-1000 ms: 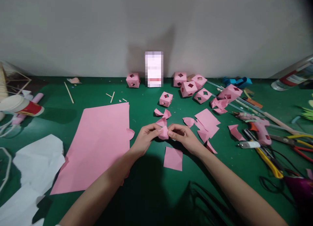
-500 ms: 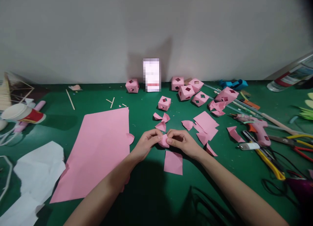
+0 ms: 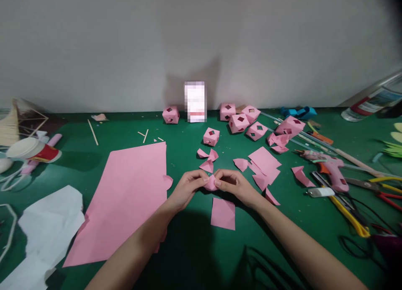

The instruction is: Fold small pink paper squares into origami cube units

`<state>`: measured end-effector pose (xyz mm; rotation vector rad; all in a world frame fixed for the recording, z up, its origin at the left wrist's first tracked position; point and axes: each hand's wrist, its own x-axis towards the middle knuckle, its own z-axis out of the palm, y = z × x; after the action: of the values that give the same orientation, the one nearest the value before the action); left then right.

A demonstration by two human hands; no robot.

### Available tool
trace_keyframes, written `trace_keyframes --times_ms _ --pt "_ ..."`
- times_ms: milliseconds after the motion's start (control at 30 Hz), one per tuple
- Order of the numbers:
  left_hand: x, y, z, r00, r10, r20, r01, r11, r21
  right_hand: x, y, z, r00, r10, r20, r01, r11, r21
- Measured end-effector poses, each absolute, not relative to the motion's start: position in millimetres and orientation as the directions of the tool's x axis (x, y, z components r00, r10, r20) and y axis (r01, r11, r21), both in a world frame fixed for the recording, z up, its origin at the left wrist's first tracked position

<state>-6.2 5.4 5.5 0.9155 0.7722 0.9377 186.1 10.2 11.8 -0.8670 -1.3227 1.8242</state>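
My left hand (image 3: 186, 188) and my right hand (image 3: 236, 185) meet over the green table (image 3: 188, 248), both pinching a small folded pink paper piece (image 3: 211, 183) between their fingertips. Just below them lies a flat pink paper square (image 3: 222, 214). A large pink paper sheet (image 3: 125, 198) lies to the left of my left hand. Small folded pink scraps (image 3: 207, 156) sit just beyond the hands. Several pink paper cubes (image 3: 240, 122) with diamond holes stand further back near the wall.
Cut pink squares (image 3: 265, 162) lie right of the hands. A pink glue gun (image 3: 329, 168), pliers (image 3: 380, 185) and a yellow cutter (image 3: 348, 214) crowd the right side. White paper (image 3: 50, 223) and a paper cup (image 3: 31, 150) lie at the left. Thin wooden sticks (image 3: 92, 132) lie at the back.
The view has tilted so everything sits lower in the picture. My fingers have kept working the small pink piece, folding it tighter between both hands.
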Motion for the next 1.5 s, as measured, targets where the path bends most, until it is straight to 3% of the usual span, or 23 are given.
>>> trace_keyframes --times_ms 233,433,733,933,1500 --pt "-5 4 4 0.383 0.917 -0.116 -0.209 0.208 0.955 189 11 7 -0.492 0.868 -0.066 -0.252 -0.215 -0.944" --pt "-2 3 6 0.337 0.926 -0.171 -0.274 0.271 0.923 187 13 -1 -0.35 0.925 -0.147 -0.327 -0.268 -0.906" --pt "2 3 5 0.239 0.949 -0.207 -0.289 0.273 0.918 187 16 -5 -0.339 0.915 -0.22 -0.365 -0.343 -0.866" --pt "6 0 8 0.155 0.967 -0.203 -0.244 0.236 0.94 187 14 -2 -0.349 0.912 -0.216 -0.29 -0.324 -0.9" --pt "4 -1 10 0.235 0.954 -0.188 -0.16 0.229 0.96 190 16 1 -0.423 0.89 -0.17 -0.214 -0.28 -0.936"
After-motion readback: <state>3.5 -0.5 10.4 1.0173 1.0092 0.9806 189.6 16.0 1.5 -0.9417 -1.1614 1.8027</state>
